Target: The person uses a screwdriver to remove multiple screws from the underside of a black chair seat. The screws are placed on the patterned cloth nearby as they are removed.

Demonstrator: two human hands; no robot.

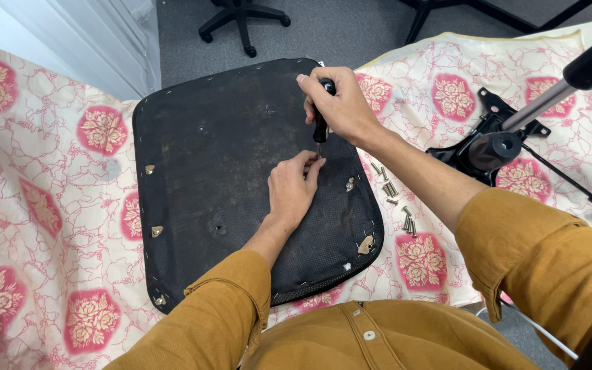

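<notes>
Head view. An upturned black seat pan [241, 178] is laid underside-up on a flowered cloth [42, 205], near the cloth's far edge.

A black-handled screwdriver [321, 120] is held upright, the right hand [340, 106] closed firmly round its handle. The tip is set on the pan near its right edge. The left hand [292, 188] is rested on the pan, its fingertips pinched narrowly at the tip; whether a screw is held there cannot be told.

Loose screws [395, 202] are scattered on the cloth just beside the pan's right edge. A black chair mechanism with gas cylinder [498, 147] lies detached toward the cloth's right edge.

Judgement: disassembly appears largely done, with base off and screws out. Metal fittings [364, 245] are still seen along the pan's left and right edges.
</notes>
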